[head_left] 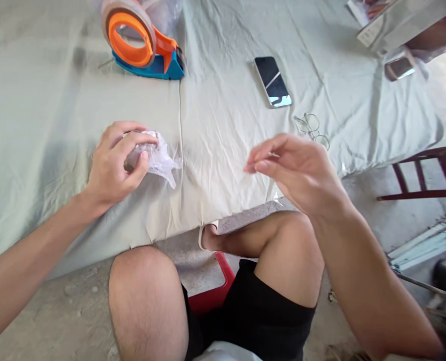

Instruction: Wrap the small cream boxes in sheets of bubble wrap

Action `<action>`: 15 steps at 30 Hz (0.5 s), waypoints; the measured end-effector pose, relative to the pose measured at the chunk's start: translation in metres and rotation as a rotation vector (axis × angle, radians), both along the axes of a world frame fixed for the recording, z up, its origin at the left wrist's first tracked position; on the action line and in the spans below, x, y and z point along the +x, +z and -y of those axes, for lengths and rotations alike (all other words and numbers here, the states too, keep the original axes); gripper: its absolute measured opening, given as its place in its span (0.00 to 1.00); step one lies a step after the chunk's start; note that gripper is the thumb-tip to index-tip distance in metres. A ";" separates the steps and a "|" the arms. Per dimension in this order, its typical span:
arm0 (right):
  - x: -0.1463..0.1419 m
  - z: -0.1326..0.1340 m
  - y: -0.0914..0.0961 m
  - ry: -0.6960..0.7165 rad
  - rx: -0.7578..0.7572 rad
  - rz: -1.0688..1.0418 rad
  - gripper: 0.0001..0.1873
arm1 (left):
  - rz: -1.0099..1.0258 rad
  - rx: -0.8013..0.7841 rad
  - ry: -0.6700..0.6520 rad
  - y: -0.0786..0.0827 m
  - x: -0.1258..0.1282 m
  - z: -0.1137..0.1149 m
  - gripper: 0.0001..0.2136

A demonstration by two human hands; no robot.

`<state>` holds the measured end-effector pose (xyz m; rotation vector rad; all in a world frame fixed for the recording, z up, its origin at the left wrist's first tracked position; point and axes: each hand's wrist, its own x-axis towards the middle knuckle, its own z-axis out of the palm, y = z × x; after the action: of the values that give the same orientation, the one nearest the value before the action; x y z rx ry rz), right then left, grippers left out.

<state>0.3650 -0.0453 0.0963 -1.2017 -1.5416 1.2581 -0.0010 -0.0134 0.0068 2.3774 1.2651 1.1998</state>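
My left hand is closed around a small bundle of crumpled clear plastic wrap on the cloth. One ragged end of the wrap sticks out to the right of my fingers, and whatever is inside is mostly hidden. Over the table's front edge, my right hand is raised with thumb and fingertips pinched together. Whether something thin sits in that pinch is too small to make out. Farther back on the left stands an orange and blue tape dispenser with a roll of tape on it.
A phone and wire-framed glasses lie on the pale tablecloth beyond my right hand. A box and a small dark-screened device are at the far right. A wooden chair stands beside the table.
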 end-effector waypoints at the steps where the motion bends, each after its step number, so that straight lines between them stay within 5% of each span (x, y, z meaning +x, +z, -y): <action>1: 0.013 0.011 0.003 -0.023 -0.031 0.056 0.13 | -0.001 -0.001 0.002 0.000 0.000 0.000 0.12; 7: 0.065 0.062 -0.012 -0.029 -0.219 0.344 0.17 | -0.009 0.003 -0.006 -0.003 0.001 0.000 0.12; 11: 0.071 0.064 -0.038 -0.061 -0.143 0.418 0.24 | -0.009 -0.001 0.004 -0.005 0.002 -0.001 0.13; 15: 0.074 0.057 -0.056 -0.009 0.014 0.507 0.19 | -0.015 -0.011 -0.002 -0.005 0.001 0.001 0.14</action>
<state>0.4388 -0.1027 0.0400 -1.6001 -1.8916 0.9753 0.0004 -0.0144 0.0020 2.3836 1.2702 1.1732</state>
